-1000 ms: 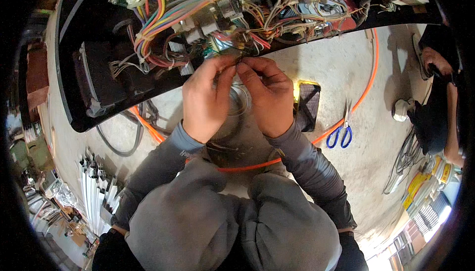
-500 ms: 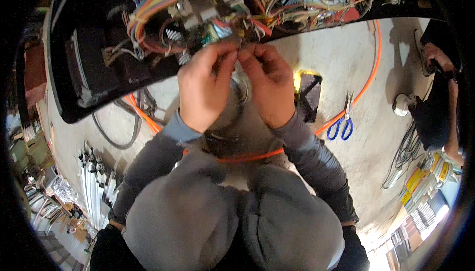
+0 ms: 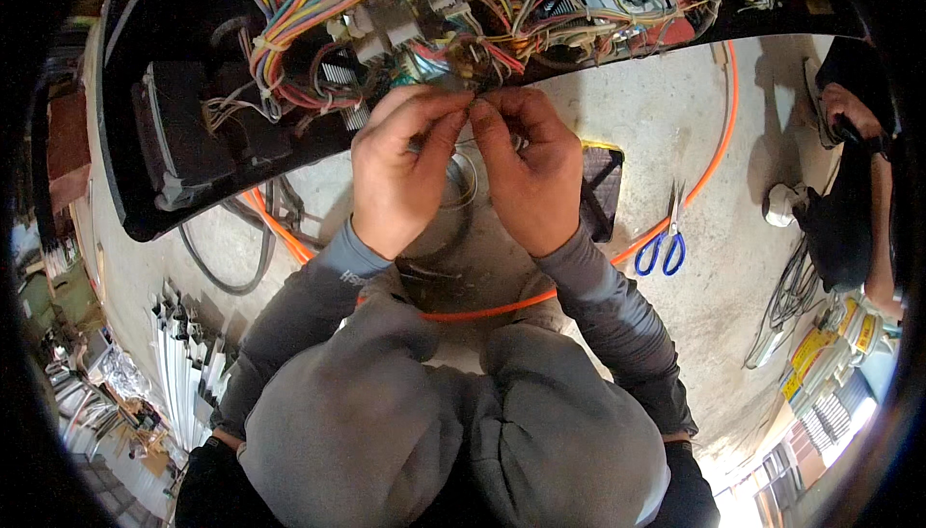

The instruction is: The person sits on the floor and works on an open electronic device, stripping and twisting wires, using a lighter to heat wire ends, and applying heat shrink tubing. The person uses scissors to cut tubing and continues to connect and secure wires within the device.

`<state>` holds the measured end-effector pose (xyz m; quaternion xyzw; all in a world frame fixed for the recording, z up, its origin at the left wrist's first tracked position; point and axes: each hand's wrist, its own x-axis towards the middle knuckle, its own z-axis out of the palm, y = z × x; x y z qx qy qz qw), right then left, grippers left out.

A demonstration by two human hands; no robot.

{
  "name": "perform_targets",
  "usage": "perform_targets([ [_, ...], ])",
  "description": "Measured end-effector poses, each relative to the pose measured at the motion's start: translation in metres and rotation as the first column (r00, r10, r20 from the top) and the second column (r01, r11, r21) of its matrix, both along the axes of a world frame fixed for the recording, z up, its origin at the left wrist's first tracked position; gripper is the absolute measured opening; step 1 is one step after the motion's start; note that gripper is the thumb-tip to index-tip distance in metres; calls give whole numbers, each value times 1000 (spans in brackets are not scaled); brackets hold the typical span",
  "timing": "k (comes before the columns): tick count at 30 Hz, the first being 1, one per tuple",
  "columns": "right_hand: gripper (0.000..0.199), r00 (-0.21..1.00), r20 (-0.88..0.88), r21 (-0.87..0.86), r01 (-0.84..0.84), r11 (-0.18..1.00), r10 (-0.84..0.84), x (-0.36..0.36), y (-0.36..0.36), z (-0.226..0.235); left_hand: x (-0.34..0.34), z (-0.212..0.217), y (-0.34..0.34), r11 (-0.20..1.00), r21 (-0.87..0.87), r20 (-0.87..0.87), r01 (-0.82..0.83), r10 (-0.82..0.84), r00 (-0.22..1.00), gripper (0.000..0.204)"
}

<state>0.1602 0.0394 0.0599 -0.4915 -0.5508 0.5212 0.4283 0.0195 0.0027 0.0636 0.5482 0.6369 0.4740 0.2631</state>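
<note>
A thin pale wire [image 3: 470,104] sits just under the open machine [image 3: 386,36] full of colored wires. The left hand [image 3: 400,176] and right hand [image 3: 526,176] both pinch it, fingertips pressed together. It looks like joining work; next needs a steady twist. Blue scissors [image 3: 664,248] lie on the floor at right.

Left hand [image 3: 400,176] and right hand [image 3: 526,176] pinch thin wire [image 3: 470,104] beside wiring [image 3: 386,7].

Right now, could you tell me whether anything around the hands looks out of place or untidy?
Yes. The open black casing shows a loose tangle of coloured wires spilling toward its edge, where the left hand and right hand pinch a thin wire. Blue-handled scissors lie on the concrete floor beside an orange cable.
</note>
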Motion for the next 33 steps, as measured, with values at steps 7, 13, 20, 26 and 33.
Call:
perform_targets([
  [7, 10, 987, 162, 204, -46, 978, 13, -3, 0, -8, -1, -1, 1, 997, -76, -74, -11, 6, 997, 15],
  [13, 12, 976, 216, 378, -66, 923, -19, -4, 1, -13, -1, 10, 5, 997, -61, -203, 48, -60, 977, 10],
  [20, 12, 965, 258, 376, -55, 925, -47, 8, 9, -18, -2, 21, 8, 996, -75, -144, 43, -53, 988, 11],
  [26, 10, 996, 22, 198, -91, 976, 88, 10, 8, -9, -5, 9, 9, 997, 34, -277, 74, -62, 959, 12],
  [33, 9, 992, 101, 285, -98, 953, 72, 4, 10, -15, -4, 16, 7, 997, -13, -259, 82, -83, 962, 10],
])
